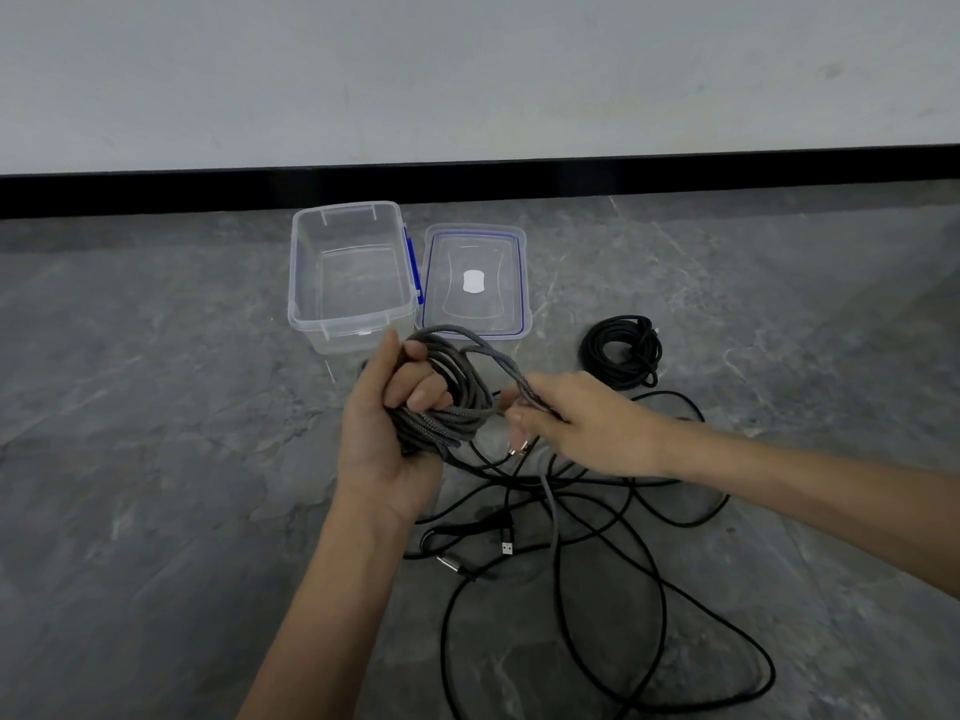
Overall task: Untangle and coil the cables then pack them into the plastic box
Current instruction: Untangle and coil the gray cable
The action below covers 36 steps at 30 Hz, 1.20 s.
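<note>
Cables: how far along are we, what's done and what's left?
Done: one black coil lies wound on the floor beside the lid. In hand: the left hand holds the grey cable in loops while the right hand pinches its free strand. Left: loose black cables lie tangled on the floor, and the plastic box holds nothing yet.

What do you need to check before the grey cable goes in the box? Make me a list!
1. Plastic box open and empty: ok; lid lies beside it.
2. Left hand grips the grey coil: ok.
3. Right hand pinches the grey strand: ok.
4. Winding finished: not ok; a grey tail hangs to the floor.
5. Tail free of the loose black cable: cannot tell.
6. Black coil wound: ok, lying outside the box.
</note>
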Available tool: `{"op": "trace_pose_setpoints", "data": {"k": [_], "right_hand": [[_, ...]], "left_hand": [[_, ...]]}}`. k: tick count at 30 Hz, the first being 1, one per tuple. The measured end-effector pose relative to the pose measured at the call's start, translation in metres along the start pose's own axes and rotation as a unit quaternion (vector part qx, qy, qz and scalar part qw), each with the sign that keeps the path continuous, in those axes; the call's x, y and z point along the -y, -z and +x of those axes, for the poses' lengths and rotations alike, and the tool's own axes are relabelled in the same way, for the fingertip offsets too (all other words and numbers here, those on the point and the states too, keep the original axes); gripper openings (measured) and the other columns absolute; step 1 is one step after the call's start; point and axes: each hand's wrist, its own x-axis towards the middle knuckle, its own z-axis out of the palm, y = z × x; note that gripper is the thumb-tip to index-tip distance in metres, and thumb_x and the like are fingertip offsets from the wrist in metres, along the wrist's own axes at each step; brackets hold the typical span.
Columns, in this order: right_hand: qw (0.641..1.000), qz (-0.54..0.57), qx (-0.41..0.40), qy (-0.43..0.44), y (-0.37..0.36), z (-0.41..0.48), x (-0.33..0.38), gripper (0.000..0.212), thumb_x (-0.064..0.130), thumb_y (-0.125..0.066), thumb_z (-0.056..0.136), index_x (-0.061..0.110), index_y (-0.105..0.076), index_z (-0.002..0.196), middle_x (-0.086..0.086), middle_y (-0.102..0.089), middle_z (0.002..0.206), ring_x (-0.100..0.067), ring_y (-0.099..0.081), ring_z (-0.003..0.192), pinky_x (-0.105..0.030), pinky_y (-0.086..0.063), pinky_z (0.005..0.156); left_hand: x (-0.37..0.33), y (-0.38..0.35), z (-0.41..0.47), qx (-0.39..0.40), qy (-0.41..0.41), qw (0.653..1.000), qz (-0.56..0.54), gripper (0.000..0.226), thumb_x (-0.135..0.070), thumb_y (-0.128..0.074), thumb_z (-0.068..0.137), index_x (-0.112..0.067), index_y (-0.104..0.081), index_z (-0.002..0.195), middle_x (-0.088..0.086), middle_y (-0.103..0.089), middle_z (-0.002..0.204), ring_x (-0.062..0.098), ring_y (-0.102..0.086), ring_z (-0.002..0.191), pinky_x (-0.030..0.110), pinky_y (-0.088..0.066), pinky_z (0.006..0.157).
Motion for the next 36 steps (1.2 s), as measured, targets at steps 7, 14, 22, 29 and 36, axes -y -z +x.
{"op": "trace_pose_setpoints", "data": {"k": [7,14,22,29,36], "right_hand": [[0.985,0.166,-0.035,-0.039,0.017,0.004,0.003,0.01,0.017,-0.057,0.096,0.014,-0.064,0.089,0.001,-0.063,0.076,-0.001,-0.057,0.069,-0.014,-0.045,0.068],[0.971,0.225,0.019,-0.077,0.032,0.001,0.008,0.024,0.017,-0.049,0.1,0.002,-0.068,0.1,-0.003,-0.074,0.092,0.003,-0.064,0.076,-0.01,-0.043,0.072],[0.919,0.365,0.026,-0.147,0.047,0.015,0.017,0.028,0.033,-0.05,0.097,0.012,-0.061,0.112,-0.007,-0.068,0.09,-0.016,-0.062,0.085,-0.03,-0.045,0.081],[0.954,0.269,0.005,-0.135,0.049,0.019,0.021,0.012,0.013,-0.057,0.095,0.011,-0.069,0.095,0.003,-0.072,0.083,-0.001,-0.066,0.078,-0.02,-0.053,0.074],[0.968,0.213,0.057,-0.123,0.042,0.008,0.007,0.022,0.009,-0.073,0.083,0.007,-0.068,0.104,-0.011,-0.073,0.1,-0.024,-0.068,0.09,-0.035,-0.054,0.091]], "left_hand": [[-0.001,-0.012,0.004,-0.03,-0.052,0.982,0.182,0.021,-0.021,-0.052,0.093,-0.015,-0.048,0.074,-0.011,-0.027,0.045,0.004,-0.028,0.041,0.013,-0.03,0.045],[-0.001,-0.009,0.003,-0.03,-0.06,0.965,0.255,0.026,-0.022,-0.051,0.097,-0.017,-0.05,0.072,-0.01,-0.028,0.048,0.006,-0.032,0.042,0.014,-0.033,0.047],[-0.002,-0.007,0.003,0.002,-0.05,0.951,0.304,0.021,-0.028,-0.064,0.079,-0.014,-0.048,0.08,-0.008,-0.029,0.048,0.008,-0.034,0.042,0.016,-0.037,0.046],[0.003,-0.009,0.003,-0.018,-0.049,0.943,0.329,0.031,-0.016,-0.057,0.095,-0.017,-0.038,0.07,-0.005,-0.028,0.049,0.01,-0.033,0.04,0.018,-0.039,0.042],[0.001,-0.009,0.002,-0.058,-0.077,0.954,0.282,0.029,-0.019,-0.056,0.096,-0.016,-0.046,0.069,-0.007,-0.029,0.048,0.007,-0.034,0.039,0.015,-0.038,0.041]]}}
